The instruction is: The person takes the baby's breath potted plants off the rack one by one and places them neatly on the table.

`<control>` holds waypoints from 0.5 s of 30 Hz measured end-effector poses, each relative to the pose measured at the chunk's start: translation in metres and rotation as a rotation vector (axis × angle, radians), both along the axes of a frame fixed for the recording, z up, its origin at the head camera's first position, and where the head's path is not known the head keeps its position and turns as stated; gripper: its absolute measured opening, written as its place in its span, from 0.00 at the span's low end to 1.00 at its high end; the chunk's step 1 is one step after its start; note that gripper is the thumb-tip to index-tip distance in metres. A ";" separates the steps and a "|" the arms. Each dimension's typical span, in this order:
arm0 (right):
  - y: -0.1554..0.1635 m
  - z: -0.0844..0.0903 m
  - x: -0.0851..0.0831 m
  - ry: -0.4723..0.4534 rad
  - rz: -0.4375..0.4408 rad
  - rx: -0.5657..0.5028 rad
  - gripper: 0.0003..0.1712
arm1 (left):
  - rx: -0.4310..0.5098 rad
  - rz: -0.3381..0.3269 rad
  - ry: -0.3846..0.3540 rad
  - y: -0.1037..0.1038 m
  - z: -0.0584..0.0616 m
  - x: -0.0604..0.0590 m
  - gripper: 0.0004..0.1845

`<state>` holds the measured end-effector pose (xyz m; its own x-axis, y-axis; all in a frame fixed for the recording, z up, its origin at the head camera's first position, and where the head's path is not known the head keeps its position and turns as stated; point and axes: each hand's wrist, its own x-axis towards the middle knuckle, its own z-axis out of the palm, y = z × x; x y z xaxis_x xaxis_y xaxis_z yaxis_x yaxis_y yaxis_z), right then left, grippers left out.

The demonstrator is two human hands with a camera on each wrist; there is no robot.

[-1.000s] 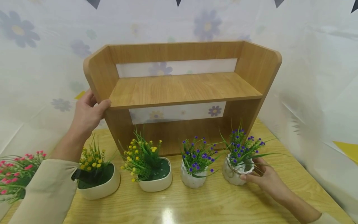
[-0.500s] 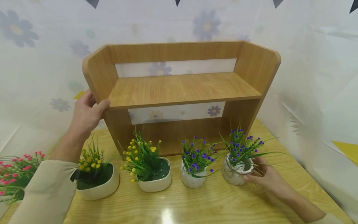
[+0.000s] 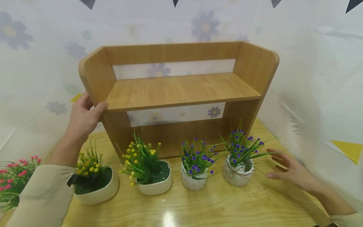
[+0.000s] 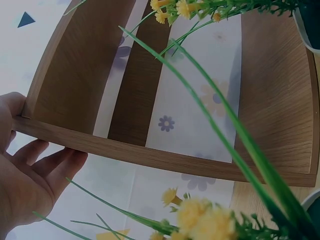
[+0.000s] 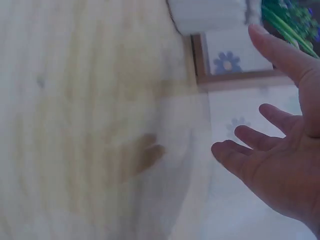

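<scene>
A two-tier wooden desk shelf [image 3: 181,91] stands on the table. My left hand [image 3: 83,118] holds its left side panel, thumb on the front edge and fingers on the outer face. The left wrist view also shows that hand [image 4: 35,170] at the panel's edge. My right hand [image 3: 293,171] is apart from everything, fingers spread, just right of a white scalloped pot [image 3: 238,173] with purple flowers. In the right wrist view the right hand [image 5: 280,145] has nothing between thumb and fingers. A second white pot [image 3: 194,179] with purple flowers stands to the left.
Two oval cream planters with yellow flowers, one planter [image 3: 156,188] in the middle and another planter [image 3: 97,197] by the left forearm, line the shelf's front. Pink flowers [image 3: 21,173] stand at far left. A floral cloth [image 3: 320,78] hangs behind and at right.
My right hand has let go of the rightmost white pot and moved away to the right, its fingers opening. The left hand keeps its hold on the shelf. The head view has shifted slightly.
</scene>
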<state>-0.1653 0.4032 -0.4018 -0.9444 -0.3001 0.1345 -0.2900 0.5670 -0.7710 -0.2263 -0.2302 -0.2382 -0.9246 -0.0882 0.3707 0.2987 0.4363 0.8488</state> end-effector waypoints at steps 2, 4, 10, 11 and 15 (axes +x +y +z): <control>0.010 0.005 -0.004 0.011 -0.036 0.048 0.45 | -0.010 0.002 -0.003 -0.001 0.000 -0.001 0.31; 0.018 0.010 -0.008 0.016 -0.071 0.084 0.42 | -0.027 0.007 -0.003 -0.002 0.000 -0.001 0.31; 0.026 0.027 -0.019 0.040 -0.122 0.110 0.34 | -0.088 0.030 -0.016 -0.010 -0.001 0.005 0.31; 0.026 0.031 -0.021 0.048 -0.126 0.115 0.34 | -0.093 0.028 -0.018 -0.011 -0.002 0.005 0.31; 0.025 0.050 -0.028 0.055 -0.160 0.136 0.33 | -0.084 -0.004 -0.034 -0.017 -0.003 0.008 0.33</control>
